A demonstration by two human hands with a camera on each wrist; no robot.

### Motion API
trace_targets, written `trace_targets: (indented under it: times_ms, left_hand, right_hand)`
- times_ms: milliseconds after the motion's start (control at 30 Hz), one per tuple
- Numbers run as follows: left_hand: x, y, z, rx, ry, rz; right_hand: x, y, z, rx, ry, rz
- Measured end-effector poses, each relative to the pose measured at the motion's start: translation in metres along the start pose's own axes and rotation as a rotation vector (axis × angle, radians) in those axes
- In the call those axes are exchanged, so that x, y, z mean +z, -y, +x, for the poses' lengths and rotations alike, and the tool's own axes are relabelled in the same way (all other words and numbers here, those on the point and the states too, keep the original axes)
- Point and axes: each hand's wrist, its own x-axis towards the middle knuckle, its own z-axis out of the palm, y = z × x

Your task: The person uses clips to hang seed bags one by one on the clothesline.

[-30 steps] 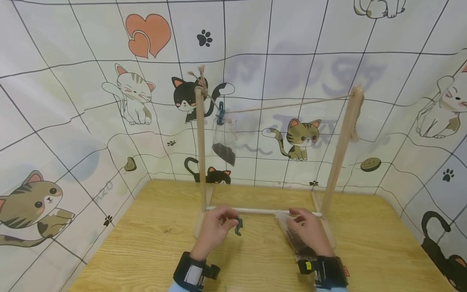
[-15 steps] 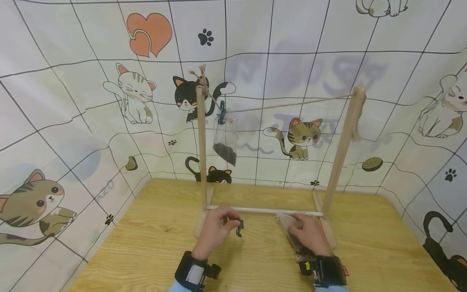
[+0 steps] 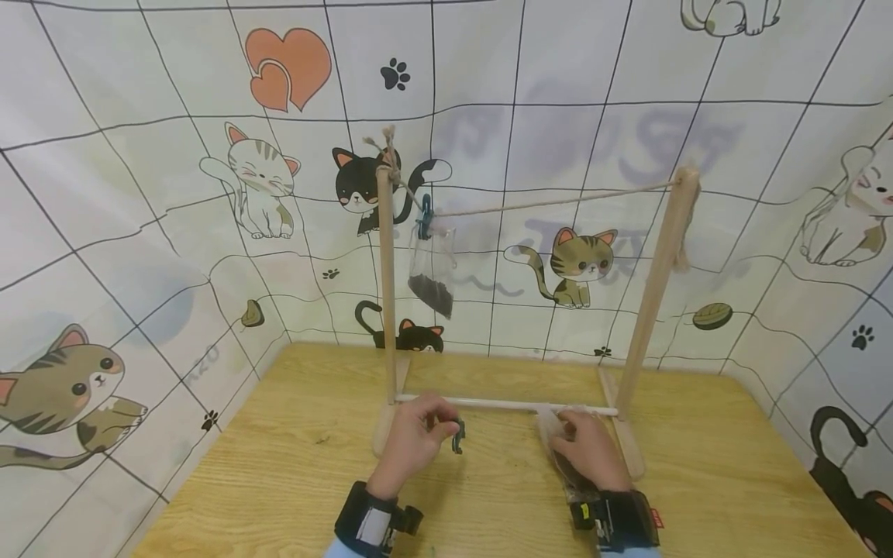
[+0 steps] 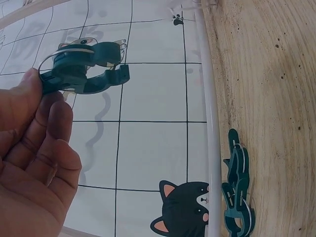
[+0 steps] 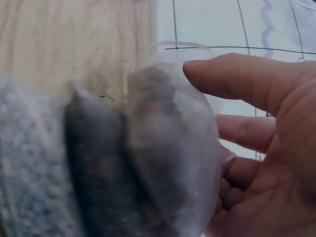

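Note:
My left hand [image 3: 415,440] pinches a dark green clothespin [image 4: 74,71] between thumb and fingers, above the table. Its handles are squeezed and its gripping ends stand apart. My right hand [image 3: 593,449] holds a clear plastic bag [image 3: 549,426] near its upper part, thumb on the near face and fingers behind. In the right wrist view the dark filling of this bag is blurred. A similar bag [image 3: 431,271] with dark contents hangs from the rope [image 3: 558,199], fastened by a green clothespin [image 3: 425,217] near the left post.
A wooden frame with a left post [image 3: 387,294], a right post [image 3: 656,287] and a white bar [image 3: 488,403] stands on the wooden table [image 3: 279,480]. More green clothespins [image 4: 238,182] lie beside the bar. Pale grains [image 5: 29,163] show left of the held bag. Cat-patterned cloth surrounds the table.
My right hand's fingers have drawn together on the bag, and the bag's top has shifted slightly right. My left hand and its clothespin stay almost still.

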Motion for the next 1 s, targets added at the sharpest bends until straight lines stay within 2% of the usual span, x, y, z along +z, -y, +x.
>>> trace_targets:
  times_ms: [267,433,700,833,1000]
  left_hand:
    - [0.001,-0.008,0.001,-0.023,-0.022,0.002]
    - [0.0,-0.015,0.001,-0.027,-0.043,-0.001]
    - [-0.002,-0.03,-0.001,0.007,-0.092,-0.041]
    - [-0.003,-0.038,0.0,0.046,-0.131,-0.027]
    - [-0.003,-0.046,0.004,0.137,-0.174,0.018]
  right_hand:
    - [-0.014,0.008,-0.004,-0.011,-0.047,0.061]
    - [-0.031,0.021,-0.011,-0.004,-0.065,0.073]
    - [-0.049,0.036,-0.019,-0.086,-0.117,0.093]
    - [-0.046,0.042,-0.02,-0.138,-0.197,0.153]
    - [-0.031,0.049,-0.019,-0.246,-0.343,0.226]
